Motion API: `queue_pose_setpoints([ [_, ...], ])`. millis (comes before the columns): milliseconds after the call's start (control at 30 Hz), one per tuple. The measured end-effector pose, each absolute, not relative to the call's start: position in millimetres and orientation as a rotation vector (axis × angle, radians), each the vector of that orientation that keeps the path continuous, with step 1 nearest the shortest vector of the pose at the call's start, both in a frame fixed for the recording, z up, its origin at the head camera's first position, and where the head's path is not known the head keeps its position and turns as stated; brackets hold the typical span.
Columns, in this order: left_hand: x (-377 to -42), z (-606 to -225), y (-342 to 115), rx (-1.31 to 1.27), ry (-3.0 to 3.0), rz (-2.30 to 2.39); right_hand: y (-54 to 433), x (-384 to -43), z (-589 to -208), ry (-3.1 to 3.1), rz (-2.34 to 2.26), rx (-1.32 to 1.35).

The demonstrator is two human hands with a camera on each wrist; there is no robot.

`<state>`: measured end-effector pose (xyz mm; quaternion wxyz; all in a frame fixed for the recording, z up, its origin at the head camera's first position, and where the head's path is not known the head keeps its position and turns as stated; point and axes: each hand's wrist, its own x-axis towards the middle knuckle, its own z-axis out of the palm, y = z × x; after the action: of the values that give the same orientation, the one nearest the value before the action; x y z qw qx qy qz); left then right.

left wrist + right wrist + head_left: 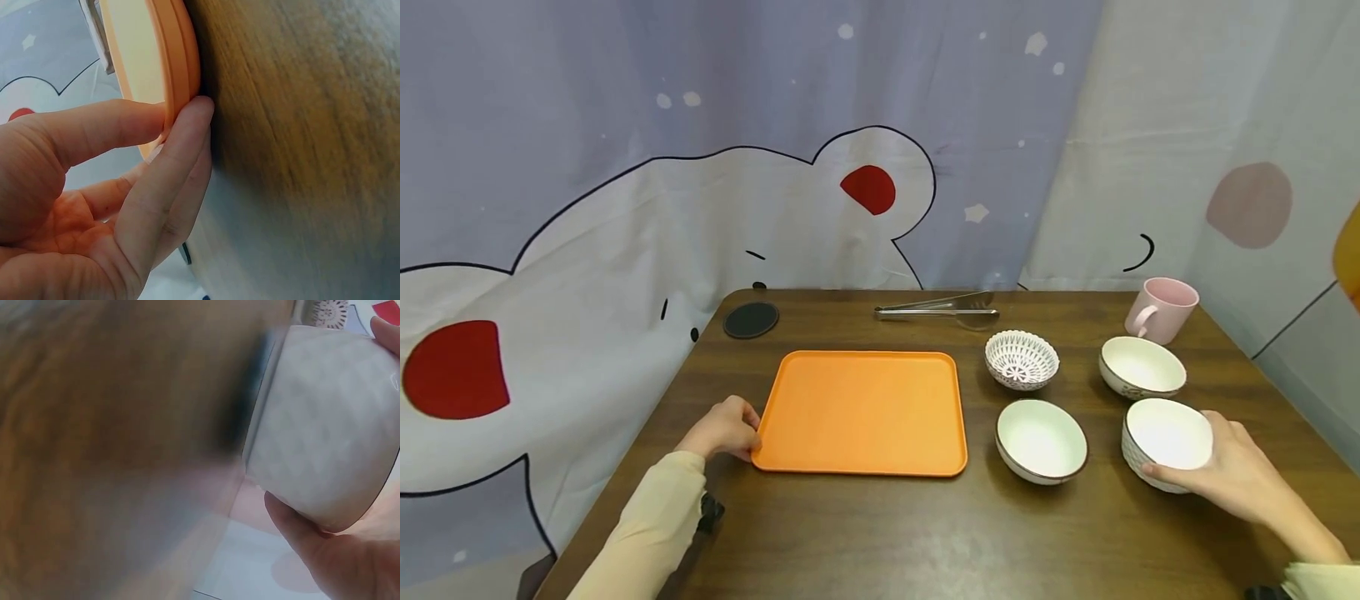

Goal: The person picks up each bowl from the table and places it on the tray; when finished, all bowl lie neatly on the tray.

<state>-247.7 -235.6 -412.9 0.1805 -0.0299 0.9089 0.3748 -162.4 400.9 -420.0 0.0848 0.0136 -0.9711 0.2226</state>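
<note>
My left hand (724,429) pinches the near left corner of an orange rectangular tray (861,412) lying on the table. In the left wrist view the tray's rim (178,56) sits between thumb and fingers. On the right, my right hand (1243,471) grips a white bowl (1168,433), thumb on its near side and fingers round the far side. The right wrist view shows the bowl's quilted outer wall (325,419) with its base close to the tabletop. A pale green bowl (1042,442) with a dark rim stands between the tray and the held bowl.
Behind stand a small patterned bowl (1022,360), a cream bowl (1142,367) right by the held one, and a pink mug (1162,310). Metal tongs (936,312) and a dark round coaster (751,320) lie along the wooden table's (850,542) back. A printed curtain (737,217) hangs behind.
</note>
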Motion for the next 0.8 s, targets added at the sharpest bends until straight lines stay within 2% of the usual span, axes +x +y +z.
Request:
queue_pose_setpoints([
  [800,-250,-408,-232,-0.081,2.549,1.031,373,-175,-386,-2.817,0.700,0.084],
])
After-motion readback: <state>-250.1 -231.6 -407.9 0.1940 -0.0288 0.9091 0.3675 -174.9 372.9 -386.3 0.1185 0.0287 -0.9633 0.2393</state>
